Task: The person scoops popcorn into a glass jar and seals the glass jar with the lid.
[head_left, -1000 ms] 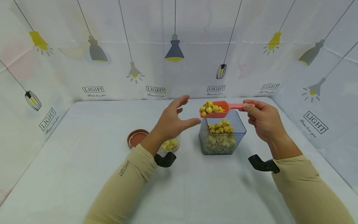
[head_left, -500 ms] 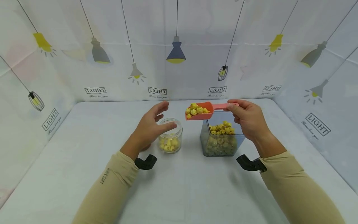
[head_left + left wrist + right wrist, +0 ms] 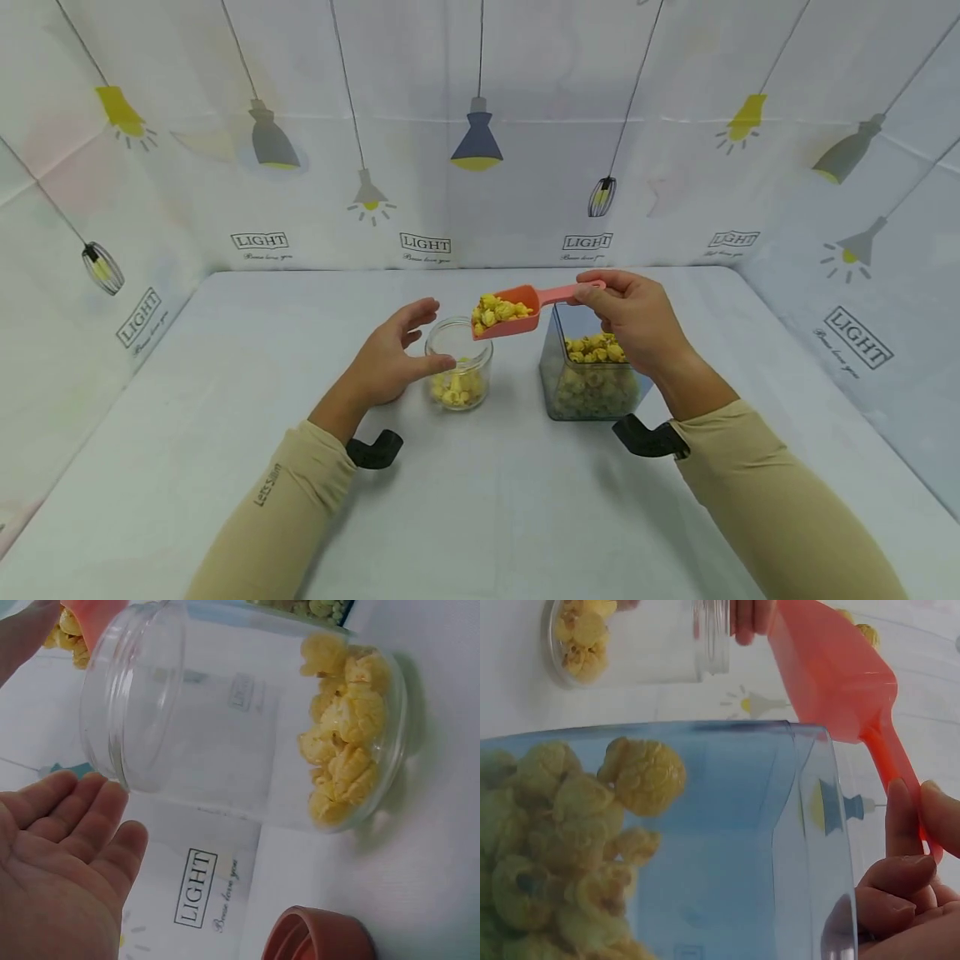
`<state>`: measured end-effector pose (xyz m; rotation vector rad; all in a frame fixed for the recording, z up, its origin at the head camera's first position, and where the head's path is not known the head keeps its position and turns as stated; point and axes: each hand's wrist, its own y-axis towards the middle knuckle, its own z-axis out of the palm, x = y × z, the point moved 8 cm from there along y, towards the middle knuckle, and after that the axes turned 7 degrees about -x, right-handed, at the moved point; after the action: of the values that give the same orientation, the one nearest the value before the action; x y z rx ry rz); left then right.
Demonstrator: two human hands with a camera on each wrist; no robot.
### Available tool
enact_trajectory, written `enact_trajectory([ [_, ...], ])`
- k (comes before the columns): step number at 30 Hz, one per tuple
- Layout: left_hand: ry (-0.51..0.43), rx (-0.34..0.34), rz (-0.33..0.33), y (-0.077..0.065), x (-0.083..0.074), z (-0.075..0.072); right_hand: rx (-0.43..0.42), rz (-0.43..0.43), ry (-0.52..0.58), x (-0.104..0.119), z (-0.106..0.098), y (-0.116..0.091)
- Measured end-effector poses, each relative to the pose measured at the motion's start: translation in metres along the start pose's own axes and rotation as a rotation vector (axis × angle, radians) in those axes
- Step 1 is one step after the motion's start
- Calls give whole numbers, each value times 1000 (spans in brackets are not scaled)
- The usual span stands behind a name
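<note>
My right hand (image 3: pixel 630 317) pinches the handle of a coral-red scoop (image 3: pixel 517 327), which carries a heap of yellow popcorn (image 3: pixel 497 310). The scoop's front edge hangs just above and right of the glass jar's rim. That clear jar (image 3: pixel 480 379) stands lidless on the table, with a layer of popcorn at its bottom. Beside its left side my left hand (image 3: pixel 386 358) is spread, thumb apart from the fingers; in the left wrist view the fingertips (image 3: pixel 112 796) are right at the jar's rim.
A bluish clear square container (image 3: pixel 558 396) of popcorn stands right of the jar, under my right hand. The brown-red jar lid (image 3: pixel 322 934) lies on the table left of the jar, mostly hidden by my left hand in the head view. A printed cloth backdrop (image 3: pixel 337 167) rises behind.
The loaded scoop has moved left from over the square container to the jar, its front edge now tilting down. My left hand has moved left and lower, to the jar's left side.
</note>
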<state>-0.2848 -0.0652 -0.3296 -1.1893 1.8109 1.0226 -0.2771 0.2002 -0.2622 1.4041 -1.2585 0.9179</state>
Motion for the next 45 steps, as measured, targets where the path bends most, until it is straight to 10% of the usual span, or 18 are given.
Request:
enact_trajectory([
  [16, 8, 57, -185, -4, 24, 17, 11, 7, -215, -6, 15, 3],
  [45, 59, 52, -179, -1, 34, 17, 33, -42, -292, 9, 26, 5],
])
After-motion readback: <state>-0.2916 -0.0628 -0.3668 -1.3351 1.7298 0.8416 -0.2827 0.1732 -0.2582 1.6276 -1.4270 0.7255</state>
